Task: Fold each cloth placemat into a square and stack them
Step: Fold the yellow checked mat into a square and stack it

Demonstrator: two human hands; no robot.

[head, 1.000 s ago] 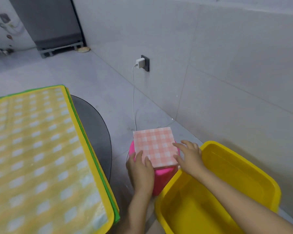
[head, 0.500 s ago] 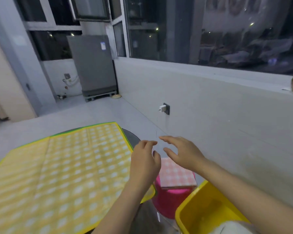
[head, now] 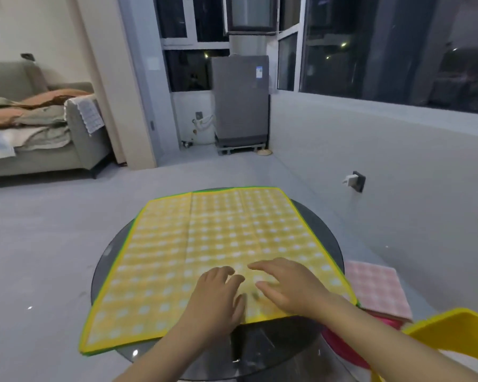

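Observation:
A yellow checked placemat (head: 204,244) lies spread flat on a round dark glass table (head: 326,232), with a green edge showing beneath it. My left hand (head: 218,299) and my right hand (head: 290,288) hover side by side over its near part, fingers relaxed and spread, holding nothing. Whether they touch the cloth I cannot tell. A folded pink checked placemat (head: 375,288) rests as a square on a pink stool (head: 342,343) to the right of the table.
A yellow plastic tub (head: 439,329) stands at the lower right beside the stool. A wall socket with a white charger (head: 355,180) is on the low wall at right. A grey sofa (head: 39,150) and a grey appliance (head: 240,100) stand farther back.
Both hands left the folded pink placemat on the stool and swung left over the yellow placemat on the table. The view rose and turned left with them.

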